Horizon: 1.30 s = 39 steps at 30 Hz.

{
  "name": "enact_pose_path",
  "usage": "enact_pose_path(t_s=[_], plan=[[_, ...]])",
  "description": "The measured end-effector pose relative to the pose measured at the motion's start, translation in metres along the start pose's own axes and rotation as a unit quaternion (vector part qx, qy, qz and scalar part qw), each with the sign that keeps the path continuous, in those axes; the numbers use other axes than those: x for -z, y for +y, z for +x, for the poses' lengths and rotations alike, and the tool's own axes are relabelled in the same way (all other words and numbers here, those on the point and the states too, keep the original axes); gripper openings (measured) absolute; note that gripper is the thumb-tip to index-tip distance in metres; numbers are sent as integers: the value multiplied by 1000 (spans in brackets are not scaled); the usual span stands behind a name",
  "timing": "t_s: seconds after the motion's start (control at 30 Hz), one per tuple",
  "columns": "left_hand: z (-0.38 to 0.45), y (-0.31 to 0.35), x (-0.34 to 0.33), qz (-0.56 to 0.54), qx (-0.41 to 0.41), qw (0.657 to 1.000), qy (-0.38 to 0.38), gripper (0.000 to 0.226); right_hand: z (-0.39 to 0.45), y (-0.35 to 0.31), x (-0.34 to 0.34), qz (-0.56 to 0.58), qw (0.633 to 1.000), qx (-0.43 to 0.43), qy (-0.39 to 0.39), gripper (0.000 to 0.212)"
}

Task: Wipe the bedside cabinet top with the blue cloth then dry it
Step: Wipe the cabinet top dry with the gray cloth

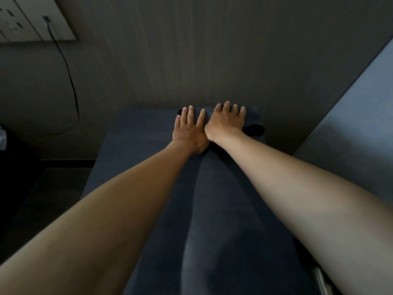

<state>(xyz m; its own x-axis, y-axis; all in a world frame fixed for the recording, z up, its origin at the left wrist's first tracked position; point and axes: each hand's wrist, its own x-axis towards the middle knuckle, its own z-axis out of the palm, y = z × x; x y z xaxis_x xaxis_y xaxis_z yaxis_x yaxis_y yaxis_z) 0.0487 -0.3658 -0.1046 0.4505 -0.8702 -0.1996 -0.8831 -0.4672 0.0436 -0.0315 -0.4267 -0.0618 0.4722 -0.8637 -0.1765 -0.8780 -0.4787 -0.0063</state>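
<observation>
The bedside cabinet top (136,133) is a dark grey-blue surface running away from me toward the wall. My left hand (189,128) and my right hand (226,121) lie flat side by side at its far edge, fingers straight and spread. Both press on a dark cloth, of which only a bunched dark blue corner (254,129) shows just right of my right wrist. The rest of the cloth is hidden under my palms. The room is dim and the cloth's colour barely differs from the top.
A dark panelled wall (212,60) stands right behind the cabinet. A white socket plate (32,20) sits on the wall at upper left, with a black cable (72,86) hanging down from it. A pale grey surface (350,116) rises on the right.
</observation>
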Motion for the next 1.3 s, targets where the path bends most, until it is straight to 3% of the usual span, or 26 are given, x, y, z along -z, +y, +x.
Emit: enact_pose_path(t_s=[0.2, 0.33, 0.5, 0.87, 1.3], plan=[[3, 32, -3, -12, -8, 1000, 14, 71, -3, 36, -5, 65, 996, -57, -31, 85], [3, 48, -3, -31, -6, 999, 19, 66, 1, 59, -2, 107, 992, -67, -26, 71], [4, 70, -2, -24, -16, 999, 15, 66, -4, 81, 1, 131, 989, -17, 72, 36], [1, 119, -3, -11, -44, 999, 8, 67, -2, 115, 22, 136, 960, 40, 243, 21], [-33, 120, -17, -43, -76, 996, 35, 79, 17, 134, 35, 274, 945, -44, 171, 18]])
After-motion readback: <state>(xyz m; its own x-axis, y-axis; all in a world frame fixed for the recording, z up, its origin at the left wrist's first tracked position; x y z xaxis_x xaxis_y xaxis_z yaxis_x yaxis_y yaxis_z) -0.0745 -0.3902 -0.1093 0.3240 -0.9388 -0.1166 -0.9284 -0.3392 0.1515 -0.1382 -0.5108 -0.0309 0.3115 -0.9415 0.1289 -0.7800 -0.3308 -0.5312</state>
